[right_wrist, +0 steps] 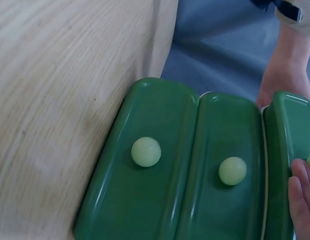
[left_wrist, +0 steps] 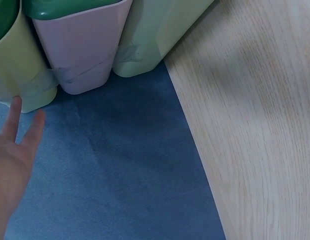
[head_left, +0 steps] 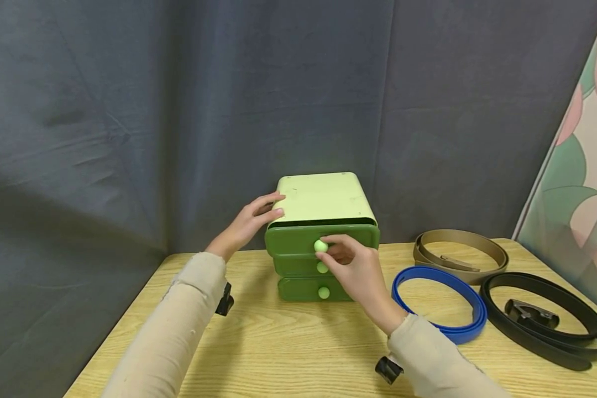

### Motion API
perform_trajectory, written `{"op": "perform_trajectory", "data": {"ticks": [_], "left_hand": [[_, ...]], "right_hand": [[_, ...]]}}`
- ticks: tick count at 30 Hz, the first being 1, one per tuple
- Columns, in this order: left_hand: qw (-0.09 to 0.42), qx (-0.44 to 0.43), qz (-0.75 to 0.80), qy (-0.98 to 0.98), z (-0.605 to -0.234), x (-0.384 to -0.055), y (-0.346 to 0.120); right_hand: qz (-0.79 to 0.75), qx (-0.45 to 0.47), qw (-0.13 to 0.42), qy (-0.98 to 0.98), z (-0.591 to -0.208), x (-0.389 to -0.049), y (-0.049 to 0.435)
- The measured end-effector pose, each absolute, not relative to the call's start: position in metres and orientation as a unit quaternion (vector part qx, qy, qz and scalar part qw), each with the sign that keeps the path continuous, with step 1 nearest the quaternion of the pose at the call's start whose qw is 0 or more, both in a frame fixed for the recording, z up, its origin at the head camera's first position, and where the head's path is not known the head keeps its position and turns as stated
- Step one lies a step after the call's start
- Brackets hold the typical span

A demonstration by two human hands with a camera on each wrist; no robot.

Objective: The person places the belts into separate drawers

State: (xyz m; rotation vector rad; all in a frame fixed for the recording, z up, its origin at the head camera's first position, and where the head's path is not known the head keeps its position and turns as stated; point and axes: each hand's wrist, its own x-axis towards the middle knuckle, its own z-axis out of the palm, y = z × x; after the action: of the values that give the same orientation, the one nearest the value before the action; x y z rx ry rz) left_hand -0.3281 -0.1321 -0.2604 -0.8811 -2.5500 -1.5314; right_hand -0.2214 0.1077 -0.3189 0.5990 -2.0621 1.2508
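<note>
A small three-drawer cabinet [head_left: 323,193] has a pale green top and dark green drawer fronts. Between its thumb and fingers, my right hand [head_left: 360,271] pinches the round light green knob [head_left: 320,246] of the top drawer [head_left: 291,241]. That drawer stands out a little beyond the lower two, as the right wrist view also shows. My left hand [head_left: 246,224] rests against the cabinet's upper left side with its fingers extended. In the left wrist view, the left hand's fingers [left_wrist: 13,120] touch the cabinet's side; a pink middle section [left_wrist: 82,52] shows there.
Right of the cabinet lie a coiled blue belt [head_left: 462,334], a coiled brown belt [head_left: 457,235] and a coiled black belt [head_left: 527,340] with a dark buckle [head_left: 531,316]. A grey curtain [head_left: 278,99] hangs behind the wooden table [head_left: 278,348]. A flowered panel [head_left: 577,182] stands at the right.
</note>
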Motion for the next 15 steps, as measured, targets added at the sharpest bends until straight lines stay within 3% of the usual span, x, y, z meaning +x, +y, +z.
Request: {"op": "perform_trajectory", "data": {"ticks": [15], "left_hand": [[0.025,-0.278,-0.529,-0.801,-0.268,-0.328,-0.128]], "right_hand": [[0.478,0.256,0.319,-0.777,-0.319,-0.185,0.109]]}}
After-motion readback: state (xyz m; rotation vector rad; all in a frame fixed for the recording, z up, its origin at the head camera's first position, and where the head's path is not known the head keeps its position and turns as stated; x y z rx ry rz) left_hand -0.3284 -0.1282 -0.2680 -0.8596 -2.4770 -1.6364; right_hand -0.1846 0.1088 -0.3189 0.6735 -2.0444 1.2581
